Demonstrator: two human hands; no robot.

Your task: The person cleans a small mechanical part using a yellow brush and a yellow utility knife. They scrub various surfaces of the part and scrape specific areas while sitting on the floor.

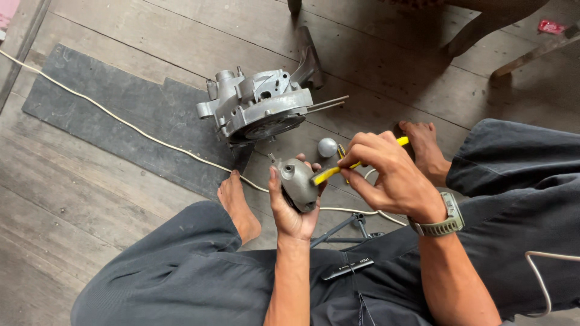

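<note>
On worn grey plank flooring (121,229) with a dark rubber mat (109,115) upper left, the left hand (293,208) grasps a small grey metal casting (299,181); the right hand (393,175) clenches a yellow-handled tool (338,169).

Your left hand (290,205) and right hand (386,175) work close together over the wooden floor (121,199), hemmed in by your two knees below and your bare feet on either side. Straight ahead, the big metal engine casing (260,105) blocks the way, its two thin rods sticking out to the right. A small metal ball (327,147) lies just between that casing and your hands. A white cord (121,121) crosses the black mat (121,115) on the left and runs under your hands. Left of the mat the boards lie open. Furniture legs (483,27) stand at the top right.
</note>
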